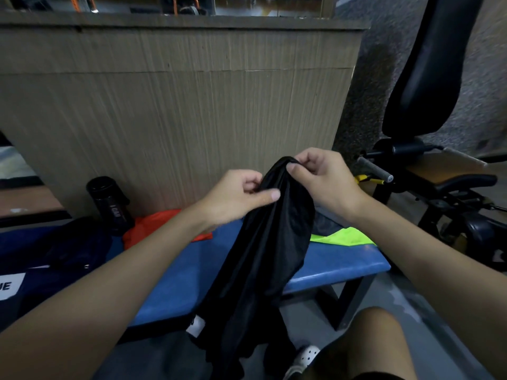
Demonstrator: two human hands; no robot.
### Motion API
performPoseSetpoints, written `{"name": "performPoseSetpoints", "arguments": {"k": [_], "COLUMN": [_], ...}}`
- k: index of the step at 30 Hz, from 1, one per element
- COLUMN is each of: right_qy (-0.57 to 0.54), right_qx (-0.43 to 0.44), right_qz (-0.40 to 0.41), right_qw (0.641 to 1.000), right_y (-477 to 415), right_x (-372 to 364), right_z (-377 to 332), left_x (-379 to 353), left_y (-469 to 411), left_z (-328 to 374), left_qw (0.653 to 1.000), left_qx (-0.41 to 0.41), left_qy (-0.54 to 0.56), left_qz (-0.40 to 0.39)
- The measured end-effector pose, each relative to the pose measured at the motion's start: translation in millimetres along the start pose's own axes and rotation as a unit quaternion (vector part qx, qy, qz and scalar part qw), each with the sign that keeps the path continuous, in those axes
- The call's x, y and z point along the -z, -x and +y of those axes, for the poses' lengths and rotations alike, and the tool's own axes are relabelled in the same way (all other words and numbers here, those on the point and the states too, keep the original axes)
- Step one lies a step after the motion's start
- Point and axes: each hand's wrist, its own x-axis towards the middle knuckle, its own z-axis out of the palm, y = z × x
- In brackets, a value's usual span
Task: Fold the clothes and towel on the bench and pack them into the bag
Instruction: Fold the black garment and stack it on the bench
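closest to me, at the bottom right, i see a bare knee (381, 341) and a white shoe (304, 357) on the grey floor (389, 294); the lower end of a black garment (263, 256) hangs down just left of the shoe, past the front edge of the bench (343, 261); both forearms reach in from the bottom corners and meet at the top of that garment, which is held up in the air above the bench; the left hand (236, 198) pinches a fold of it between the thumb and curled fingers; the right hand (323, 179), a little higher, pinches the bunched top edge between thumb and forefinger, the other fingers curled in; the cloth falls from the two grips in long loose folds, not yet folded flat; under it the bench has a blue padded top on a dark frame; on its left end sits a dark blue bag (55, 259) with a white label (8, 286) at its near side; i cannot tell whether the bag is open; an orange cloth (153, 229) lies on the bench just right of the bag, partly behind the left wrist; a bright green cloth (343, 237) lies on the right end, below the right wrist; a black bottle (109, 204) stands upright behind the bag, against a brown wall panel (178, 105); to the far right is an exercise machine (428, 64) with a black pad and a grey handle (375, 171).
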Motion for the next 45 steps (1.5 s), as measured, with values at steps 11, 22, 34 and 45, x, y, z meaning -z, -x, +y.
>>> {"name": "performPoseSetpoints", "arguments": {"k": [11,22,34,45], "right_qy": [0.163,0.125,-0.002,-0.051], "right_qx": [0.029,0.012,-0.046,-0.066], "right_qz": [0.085,-0.073,0.065,0.094], "right_qw": [0.983,0.989,0.997,0.992], "right_y": [-4.4,7.5,-12.8,-11.9], "right_x": [12.6,-14.6,-7.5,3.5], "right_z": [15.4,11.4,3.4,3.5], "left_x": [9.7,10.9,-4.9,-26.2], "left_y": [-6.4,-20.2,16.2,10.6], "left_z": [17.5,33.0,-6.4,-29.3], "left_qw": [0.991,0.978,0.998,0.996], "left_qx": [-0.012,-0.022,-0.007,-0.033], "left_qy": [-0.016,0.001,-0.059,-0.079], "left_qz": [0.135,0.206,-0.025,-0.029]}}
